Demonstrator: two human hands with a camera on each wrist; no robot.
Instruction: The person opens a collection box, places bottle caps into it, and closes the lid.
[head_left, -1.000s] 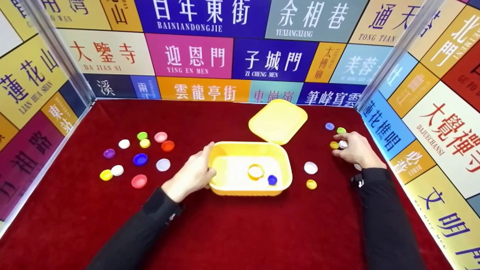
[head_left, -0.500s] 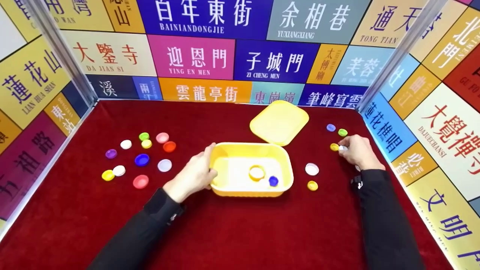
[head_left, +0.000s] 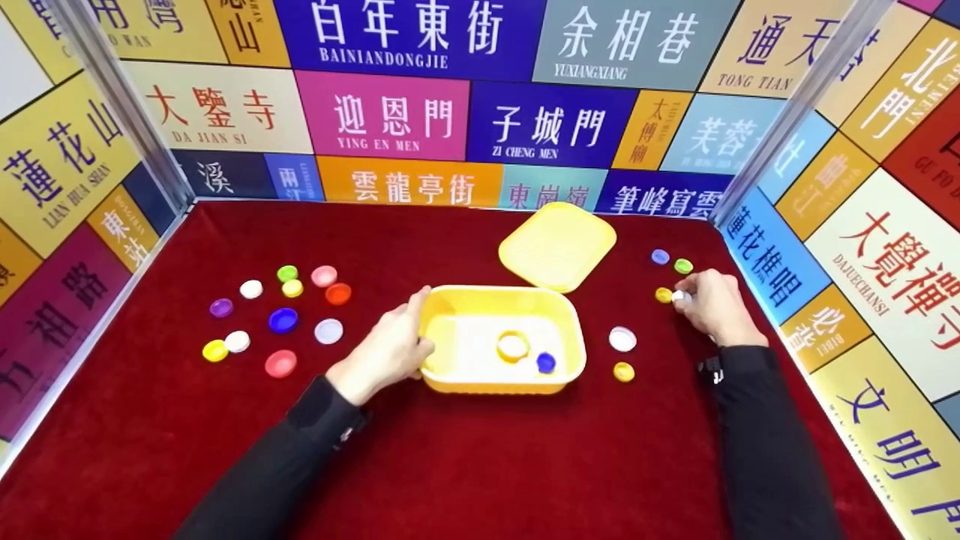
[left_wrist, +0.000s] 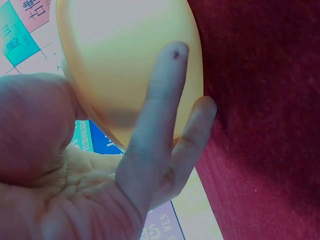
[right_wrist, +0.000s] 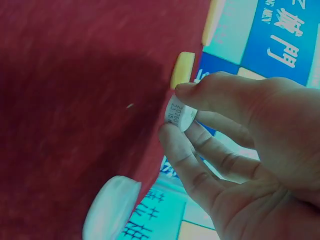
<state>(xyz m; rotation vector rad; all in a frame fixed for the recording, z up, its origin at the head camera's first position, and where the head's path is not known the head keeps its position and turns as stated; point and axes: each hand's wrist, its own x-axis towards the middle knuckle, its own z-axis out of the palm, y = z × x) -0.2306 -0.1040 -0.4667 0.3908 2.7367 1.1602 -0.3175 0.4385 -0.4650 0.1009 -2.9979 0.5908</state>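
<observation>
My left hand (head_left: 382,349) grips the left end of a yellow plastic box (head_left: 501,388); in the left wrist view, fingers lie along the wall of the box (left_wrist: 115,60). Inside the box are a yellow-rimmed ring-like cap (head_left: 513,347) and a blue bottle cap (head_left: 546,363). At the right, my right hand (head_left: 718,309) pinches a small white bottle cap (head_left: 681,298) between thumb and finger. Printed characters show on that white cap (right_wrist: 180,114) in the right wrist view. Just left of it is a yellow cap (head_left: 664,295). Green (head_left: 683,266) and purple-blue (head_left: 660,257) caps lie beyond.
A yellow lid (head_left: 559,246) lies behind the box. Pale (head_left: 622,339) and yellow (head_left: 624,372) caps sit to its right. Several coloured caps, including a dark blue one (head_left: 283,321), are scattered at the left. Another whitish cap (right_wrist: 112,210) shows near my right hand. Printed panels enclose the red cloth.
My right hand has shifted slightly and its fingers have closed on the white cap, tilting it. My left hand and the box stay in place.
</observation>
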